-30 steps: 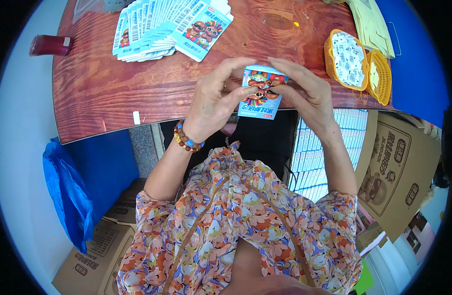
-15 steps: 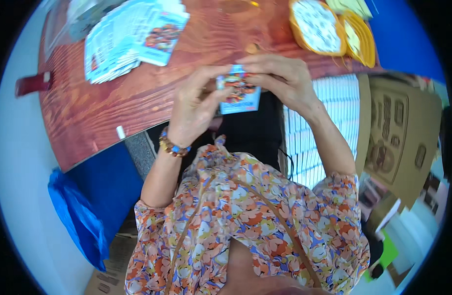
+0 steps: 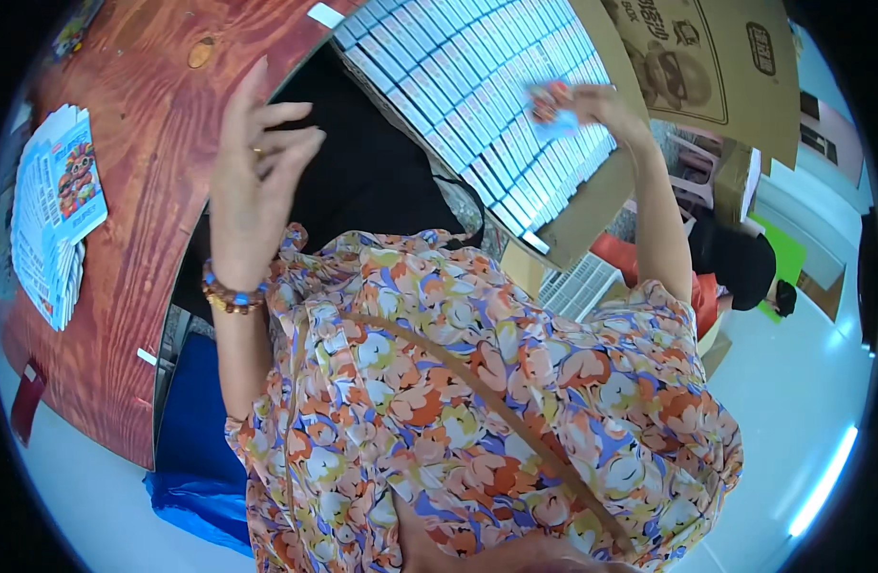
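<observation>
Right hand [image 3: 603,107] now alone with box [image 3: 554,113]

Your blouse [image 3: 496,411] is floral in orange, white, purple and yellow-green; your beaded bracelet [image 3: 233,294], brown and blue. Your packet [image 3: 555,111] blurs light blue and reddish-brown. The table [image 3: 171,201] is red-brown with wavy grain, the carton [image 3: 744,105] tan, printed black.

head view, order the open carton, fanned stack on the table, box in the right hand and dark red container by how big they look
1. Open carton
2. Fanned stack
3. Held box and dark red container: too alike to rank, and the box is blurred
</observation>
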A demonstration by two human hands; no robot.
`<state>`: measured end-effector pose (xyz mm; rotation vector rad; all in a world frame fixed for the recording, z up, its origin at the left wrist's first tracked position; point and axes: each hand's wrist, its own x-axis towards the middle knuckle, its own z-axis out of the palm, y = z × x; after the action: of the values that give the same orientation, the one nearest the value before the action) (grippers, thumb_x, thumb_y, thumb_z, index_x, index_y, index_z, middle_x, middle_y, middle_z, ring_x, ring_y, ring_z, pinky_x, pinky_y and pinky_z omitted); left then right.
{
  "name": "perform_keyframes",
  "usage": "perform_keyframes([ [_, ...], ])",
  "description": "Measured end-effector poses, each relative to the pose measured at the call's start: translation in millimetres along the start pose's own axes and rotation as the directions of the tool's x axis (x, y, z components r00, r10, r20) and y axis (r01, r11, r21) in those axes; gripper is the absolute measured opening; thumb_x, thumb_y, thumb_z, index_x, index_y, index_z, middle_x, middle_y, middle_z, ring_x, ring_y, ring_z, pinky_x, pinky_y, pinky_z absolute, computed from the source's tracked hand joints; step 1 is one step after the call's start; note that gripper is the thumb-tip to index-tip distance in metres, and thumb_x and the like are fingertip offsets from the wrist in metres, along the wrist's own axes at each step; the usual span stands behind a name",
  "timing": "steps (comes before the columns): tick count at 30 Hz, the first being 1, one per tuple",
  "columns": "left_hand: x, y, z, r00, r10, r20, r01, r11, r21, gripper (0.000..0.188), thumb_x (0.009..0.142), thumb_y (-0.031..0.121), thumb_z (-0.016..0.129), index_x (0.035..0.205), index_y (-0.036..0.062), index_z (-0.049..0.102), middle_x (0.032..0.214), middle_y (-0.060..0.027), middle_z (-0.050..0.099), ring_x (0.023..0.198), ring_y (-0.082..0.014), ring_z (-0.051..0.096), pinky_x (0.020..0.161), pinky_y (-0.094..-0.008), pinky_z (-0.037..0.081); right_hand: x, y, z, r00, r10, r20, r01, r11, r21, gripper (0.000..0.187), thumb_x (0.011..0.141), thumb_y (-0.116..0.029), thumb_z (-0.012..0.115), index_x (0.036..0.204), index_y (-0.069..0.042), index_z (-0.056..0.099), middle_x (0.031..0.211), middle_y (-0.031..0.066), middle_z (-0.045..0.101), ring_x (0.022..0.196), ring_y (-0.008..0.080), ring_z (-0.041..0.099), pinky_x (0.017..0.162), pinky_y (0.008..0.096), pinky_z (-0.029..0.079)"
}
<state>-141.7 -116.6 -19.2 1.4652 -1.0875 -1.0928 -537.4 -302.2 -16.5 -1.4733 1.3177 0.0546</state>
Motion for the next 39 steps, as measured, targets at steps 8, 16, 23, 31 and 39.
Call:
perform_keyframes([
  [8, -5.1, -4.6, -23.7, 0.996, -0.035, 0.081, 0.022, 0.987, 0.158, 0.047, 0.096, 0.005, 0.061, 0.141, 0.0042, 0.051, 0.121, -0.0139, 0.065, 0.103, -0.0184, 0.068, 0.089, -0.0314, 0.055, -86.2, 250.5, -1.1, 0.753, 0.655, -0.063, -0.578, 0.613, -0.538, 0.035, 0.074, -0.014, 0.077, 0.106, -0.002, 0.07, 0.083, 0.0128, 0.07, 0.082, 0.0177, 0.07, 0.073, 0.0348, 0.056],
  [16, -4.8, -3.1, -27.1, 0.984, -0.034, 0.172, -0.009, 0.97, 0.241, 0.048, 0.094, 0.005, 0.063, 0.141, 0.0062, 0.052, 0.119, -0.0165, 0.065, 0.103, -0.0219, 0.069, 0.086, -0.0335, 0.056, -133.6, 270.9, 57.6, 0.839, 0.418, -0.349, -0.537, 0.531, -0.655, 0.031, 0.076, -0.026, 0.067, 0.099, -0.005, 0.072, 0.096, 0.0246, 0.07, 0.091, 0.0386, 0.07, 0.079, 0.0476, 0.056],
  [23, -12.2, -5.1, -30.0, 0.989, -0.03, 0.148, -0.01, 0.965, 0.262, 0.048, 0.093, 0.005, 0.064, 0.14, 0.007, 0.053, 0.12, -0.0158, 0.065, 0.103, -0.0219, 0.069, 0.085, -0.0334, 0.057, -115.5, 234.2, 118.6, 0.902, 0.383, -0.198, -0.375, 0.472, -0.798, 0.027, 0.08, -0.025, 0.065, 0.099, -0.006, 0.067, 0.103, 0.0211, 0.07, 0.099, 0.0395, 0.067, 0.086, 0.0501, 0.052],
  [31, -17.4, -12.9, -33.9, 0.99, -0.023, 0.141, -0.021, 0.953, 0.301, 0.048, 0.092, 0.004, 0.066, 0.139, 0.0062, 0.054, 0.118, -0.0153, 0.065, 0.102, -0.0216, 0.069, 0.085, -0.0334, 0.057, -121.2, 256.3, 110.4, 0.89, 0.456, 0.001, -0.325, 0.637, -0.699, 0.046, 0.08, -0.027, 0.068, 0.12, -0.004, 0.062, 0.111, 0.02, 0.068, 0.104, 0.0375, 0.065, 0.091, 0.0453, 0.051],
  [39, -19.5, -17.9, -31.4, 0.99, -0.027, 0.142, -0.021, 0.945, 0.326, 0.047, 0.093, 0.006, 0.066, 0.138, 0.0068, 0.055, 0.118, -0.0156, 0.066, 0.101, -0.0223, 0.07, 0.084, -0.0344, 0.058, -116.6, 238.6, 127.5, 0.851, 0.524, 0.042, -0.385, 0.676, -0.628, 0.076, 0.083, -0.031, 0.064, 0.144, 0.002, 0.034, 0.122, 0.0291, 0.062, 0.116, 0.0416, 0.06, 0.099, 0.0455, 0.047],
])
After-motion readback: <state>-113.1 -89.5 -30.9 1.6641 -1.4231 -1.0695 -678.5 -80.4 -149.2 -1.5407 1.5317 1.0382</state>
